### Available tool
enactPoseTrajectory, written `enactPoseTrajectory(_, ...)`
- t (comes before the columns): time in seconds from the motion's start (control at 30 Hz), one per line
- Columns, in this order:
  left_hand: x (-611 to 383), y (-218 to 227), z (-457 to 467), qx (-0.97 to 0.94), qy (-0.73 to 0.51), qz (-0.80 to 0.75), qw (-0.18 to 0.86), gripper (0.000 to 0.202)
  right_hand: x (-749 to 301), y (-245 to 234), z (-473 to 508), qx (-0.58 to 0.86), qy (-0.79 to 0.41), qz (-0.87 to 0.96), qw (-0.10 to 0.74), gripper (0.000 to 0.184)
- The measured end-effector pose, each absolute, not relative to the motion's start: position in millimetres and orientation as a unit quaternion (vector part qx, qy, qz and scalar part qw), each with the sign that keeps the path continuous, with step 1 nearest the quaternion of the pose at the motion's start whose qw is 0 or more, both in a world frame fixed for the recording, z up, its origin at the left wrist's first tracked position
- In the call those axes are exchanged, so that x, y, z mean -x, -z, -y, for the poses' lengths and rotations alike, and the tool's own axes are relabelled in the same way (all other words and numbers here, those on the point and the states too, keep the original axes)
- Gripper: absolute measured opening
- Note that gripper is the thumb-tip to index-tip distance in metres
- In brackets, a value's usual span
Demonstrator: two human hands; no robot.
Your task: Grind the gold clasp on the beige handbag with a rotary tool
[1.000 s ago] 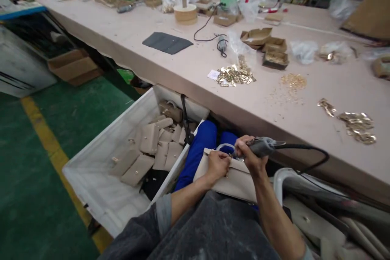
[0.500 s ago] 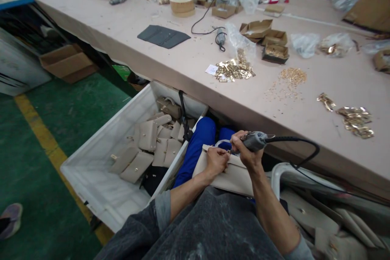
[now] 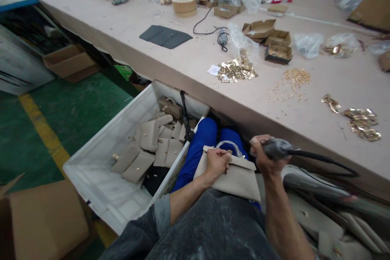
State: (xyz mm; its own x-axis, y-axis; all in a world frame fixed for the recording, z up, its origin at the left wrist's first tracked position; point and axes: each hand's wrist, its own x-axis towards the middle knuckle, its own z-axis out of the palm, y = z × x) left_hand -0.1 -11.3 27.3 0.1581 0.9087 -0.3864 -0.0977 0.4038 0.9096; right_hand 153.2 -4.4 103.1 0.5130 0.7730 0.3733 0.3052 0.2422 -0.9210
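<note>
A beige handbag (image 3: 239, 178) with a clear-wrapped handle (image 3: 232, 144) lies across my lap. My left hand (image 3: 217, 163) pinches the bag's flap at a small gold-coloured metal fitting (image 3: 229, 152). Wrapped round a grey corded electric screwdriver (image 3: 276, 148), my right hand (image 3: 265, 157) is to the right of the bag, apart from it. The tool is blurred by motion, and its tip is hard to see. Its black cable (image 3: 324, 157) runs off to the right.
A white bin (image 3: 100, 142) with several beige bags stands at my left; more bags (image 3: 313, 215) are at lower right. On the table (image 3: 170, 65) lie gold metal plates (image 3: 236, 71), tiny fittings (image 3: 295, 79), and another corded tool (image 3: 223, 37). A cardboard box (image 3: 48, 215) is at lower left.
My right hand has moved right with the screwdriver, away from the fitting. My left hand stays on the bag. A cardboard box has come into view at lower left, where a shoe was.
</note>
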Motion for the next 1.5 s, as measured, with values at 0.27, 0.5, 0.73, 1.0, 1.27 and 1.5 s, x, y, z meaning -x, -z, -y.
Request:
enactPoseTrajectory(0.27, -1.8, -27.1, 9.8, -0.385, -0.373, -0.514, 0.670, 0.025, -177.4, -148.1, 3.6, 0.463, -0.227, 0.324, 0.793, 0.019)
enactPoseTrajectory(0.5, -0.6, -27.4, 10.0, -0.395, -0.369, -0.508, 0.670, 0.027, -189.2, -124.7, 9.4, 0.409, -0.393, 0.095, 0.818, 0.023)
enactPoseTrajectory(0.73, -2.1, -28.1, 9.9, -0.398, -0.372, -0.497, 0.675, 0.036, -194.9, -114.3, 11.2, 0.404, -0.392, 0.070, 0.824, 0.024)
enactPoseTrajectory(1.0, -5.0, -31.2, 9.0, -0.395, -0.392, -0.506, 0.659, 0.034, -191.0, -108.6, 10.1, 0.411, -0.402, 0.061, 0.816, 0.025)
enactPoseTrajectory(1.27, -6.8, -26.6, 10.7, -0.384, -0.393, -0.504, 0.666, 0.031, -180.5, -107.6, 8.3, 0.425, -0.390, 0.074, 0.813, 0.025)
enactPoseTrajectory(1.5, -7.3, -26.6, 9.2, -0.387, -0.383, -0.506, 0.669, 0.033, -172.6, -106.3, 5.7, 0.430, -0.386, 0.090, 0.811, 0.028)
